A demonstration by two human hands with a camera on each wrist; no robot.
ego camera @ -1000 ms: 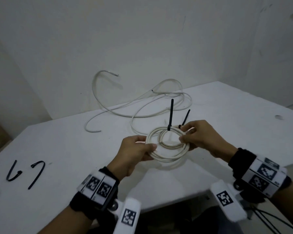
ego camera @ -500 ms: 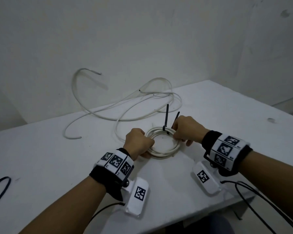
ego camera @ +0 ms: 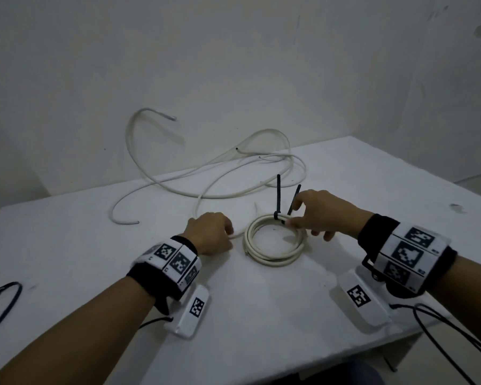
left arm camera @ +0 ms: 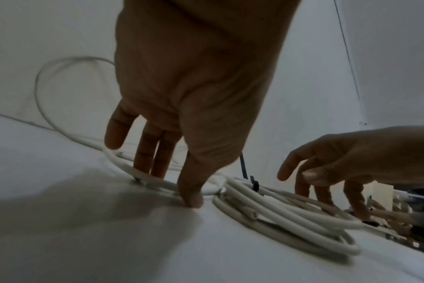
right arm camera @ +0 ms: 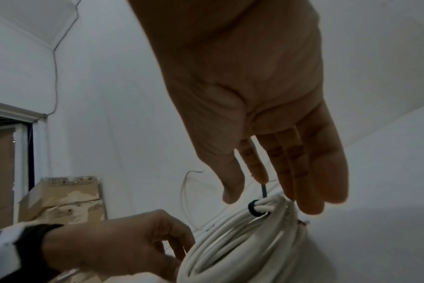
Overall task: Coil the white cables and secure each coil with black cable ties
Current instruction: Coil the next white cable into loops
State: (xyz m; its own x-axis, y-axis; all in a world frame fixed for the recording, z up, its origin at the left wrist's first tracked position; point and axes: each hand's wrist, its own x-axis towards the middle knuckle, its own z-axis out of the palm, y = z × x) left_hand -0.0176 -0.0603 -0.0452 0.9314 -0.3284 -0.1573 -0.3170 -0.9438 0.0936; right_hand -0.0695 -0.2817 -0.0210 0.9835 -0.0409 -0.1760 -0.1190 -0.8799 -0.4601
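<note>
A white cable coil (ego camera: 274,261) lies flat on the table (ego camera: 67,259). Two black cable ties bind its far edge, their tails (ego camera: 278,194) standing upright. My right hand (ego camera: 317,215) hovers over that edge with straight fingers: the thumb rests on the coil, and the index fingertip (right arm camera: 260,177) touches one tie's tail. The tie's loop (right arm camera: 253,208) circles the strands. My left hand (ego camera: 211,233) is just left of the coil. Its thumb (left arm camera: 191,197) and fingertips pinch the end of a loose white cable (left arm camera: 124,164) against the table.
More loose white cable (ego camera: 220,196) sprawls across the back of the table, looping up against the wall. A spare black tie (ego camera: 16,297) lies at the far left edge. Cardboard boxes (right arm camera: 65,195) stand beyond the table on the left.
The coil has come down from between both hands onto the table. My left hand has let go of it and shifted left onto the loose cable. My right hand's fingers have straightened.
</note>
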